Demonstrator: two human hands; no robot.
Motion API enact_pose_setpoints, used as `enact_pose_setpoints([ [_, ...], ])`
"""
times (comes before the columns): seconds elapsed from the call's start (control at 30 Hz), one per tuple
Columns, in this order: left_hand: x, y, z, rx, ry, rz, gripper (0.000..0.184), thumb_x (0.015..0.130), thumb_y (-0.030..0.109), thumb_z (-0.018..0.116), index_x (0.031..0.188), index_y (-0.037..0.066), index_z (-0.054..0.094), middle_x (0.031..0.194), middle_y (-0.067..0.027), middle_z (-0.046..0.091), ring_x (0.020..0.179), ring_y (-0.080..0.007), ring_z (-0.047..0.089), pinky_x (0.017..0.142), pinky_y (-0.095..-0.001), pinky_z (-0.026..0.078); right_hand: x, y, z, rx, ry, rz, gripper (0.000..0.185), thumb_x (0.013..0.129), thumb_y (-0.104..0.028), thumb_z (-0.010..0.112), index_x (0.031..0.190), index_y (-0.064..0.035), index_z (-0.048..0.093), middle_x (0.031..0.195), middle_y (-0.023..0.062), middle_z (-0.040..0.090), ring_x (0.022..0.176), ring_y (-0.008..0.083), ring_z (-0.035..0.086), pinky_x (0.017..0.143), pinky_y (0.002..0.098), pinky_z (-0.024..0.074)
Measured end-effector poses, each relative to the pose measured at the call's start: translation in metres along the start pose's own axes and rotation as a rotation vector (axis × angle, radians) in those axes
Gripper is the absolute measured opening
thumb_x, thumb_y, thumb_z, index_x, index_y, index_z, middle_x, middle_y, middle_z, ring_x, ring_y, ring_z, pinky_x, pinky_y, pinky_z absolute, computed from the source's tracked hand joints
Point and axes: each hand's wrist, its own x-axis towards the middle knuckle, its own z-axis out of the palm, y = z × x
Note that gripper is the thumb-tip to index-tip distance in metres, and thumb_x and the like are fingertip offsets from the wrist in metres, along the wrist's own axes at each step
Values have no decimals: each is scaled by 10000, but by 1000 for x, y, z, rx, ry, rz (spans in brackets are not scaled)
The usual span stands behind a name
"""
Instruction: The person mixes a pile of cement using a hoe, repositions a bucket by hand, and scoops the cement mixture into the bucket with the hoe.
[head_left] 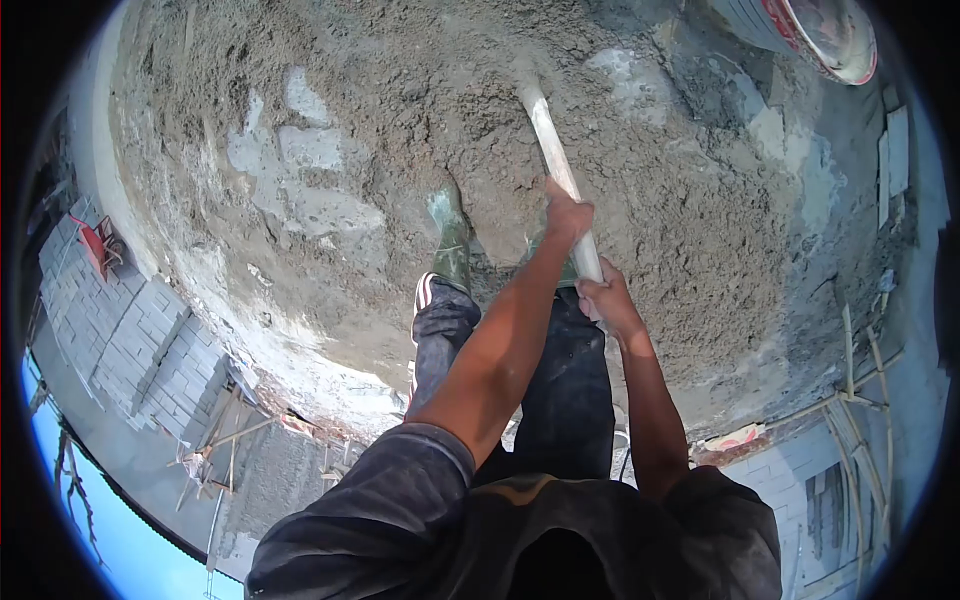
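The person grips a pale, straight handle (553,150) with both hands, set one above the other along it, a spacing that likely gives leverage over the buried end. The left hand (568,217) is the farther one, its fingers curled round the shaft about midway, where it can guide and bear weight. The right hand (610,300) is closed round the near end, close to the right thigh, seemingly to steer or push from there; something pale shows beneath its fingers, too unclear to name. The handle slants forward and away, its far end sunk in the damp grey-brown mix (690,200), so the tool's head cannot be seen. Both feet stand in that mix, the left boot (453,250) ahead in plain view and the other partly covered by the left forearm; tall rubber presumably keeps the wet out. A bucket (755,22) sits at the upper right, well apart from the hands and clear of the handle.
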Motion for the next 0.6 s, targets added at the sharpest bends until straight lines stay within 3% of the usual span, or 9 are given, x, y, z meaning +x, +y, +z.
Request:
enact_pose_setpoints([
  [0.1, -14, -32, 65, 58, -151, -38, 1016, 767, 221, 678, 1486, -24, 3, 1255, -354, 520, 1188, -417, 543, 1018, -361, 435, -47, 18, -27, 100, 76, 50, 393, 824, -28, 600, 1199, 10, 489, 684, 26, 516, 486, 116, 486, 434, 259, 390],
  [0.2, -45, -33, 88, 6, -166, 31, 885, 769, 196, 689, 1432, -54, 158, 1194, -329, 555, 1056, -391, 622, 931, -390, 503, -78, 23, -44, 342, 98, 89, 325, 831, -26, 589, 1140, -3, 489, 699, 30, 511, 494, 114, 476, 449, 254, 395],
  [0.27, -81, 8, 72, -425, -397, -228, 704, 771, 177, 708, 1297, -71, 312, 1069, -272, 598, 864, -331, 667, 752, -408, 566, -105, 16, -44, 480, 147, 114, 323, 841, -30, 578, 1149, -16, 479, 718, 38, 511, 514, 114, 479, 463, 252, 402],
  [0.33, -92, -5, 95, -551, -456, -156, 590, 770, 160, 726, 1191, -65, 380, 953, -221, 608, 733, -272, 657, 593, -414, 562, -153, 21, -42, 526, 178, 96, 388, 850, -35, 568, 1221, -19, 455, 724, 40, 506, 534, 117, 488, 475, 250, 407],
  [0.43, -139, -19, 111, -457, -746, -290, 598, 795, 251, 764, 1228, 16, 426, 1012, -134, 618, 909, -269, 634, 710, -459, 549, -251, 84, -60, 469, 241, 101, 511, 853, -28, 553, 1337, -38, 389, 708, 38, 497, 510, 117, 493, 428, 244, 405],
  [0.47, -166, -38, 129, -686, -829, -328, 595, 788, 259, 769, 1213, 37, 417, 1005, -123, 597, 893, -265, 628, 683, -464, 540, -292, 101, -66, 266, 325, 208, 537, 834, 11, 557, 1340, -43, 387, 686, 32, 492, 469, 116, 480, 389, 242, 389],
  [0.5, -193, -45, 129, -656, -1046, -420, 582, 781, 259, 772, 1190, 61, 409, 1003, -108, 580, 944, -262, 611, 724, -475, 533, -331, 127, -78, 166, 388, 308, 577, 812, 65, 548, 1350, -63, 385, 667, 29, 484, 439, 98, 466, 370, 227, 361],
  [0.53, -234, -56, 138, -734, -1083, -446, 542, 781, 254, 771, 1167, 76, 435, 1027, -111, 571, 980, -268, 593, 783, -479, 521, -369, 139, -86, -10, 415, 398, 593, 797, 66, 562, 1347, -73, 388, 728, 88, 563, 537, 162, 572, 436, 302, 455],
  [0.6, -285, -57, 136, -722, -1025, -648, 485, 777, 255, 773, 1135, 86, 494, 1014, -91, 563, 989, -238, 580, 822, -428, 511, -420, 170, -78, -867, 633, 217, 585, 789, 41, 589, 1330, -73, 398, 857, 173, 644, 726, 300, 665, 610, 412, 531],
])
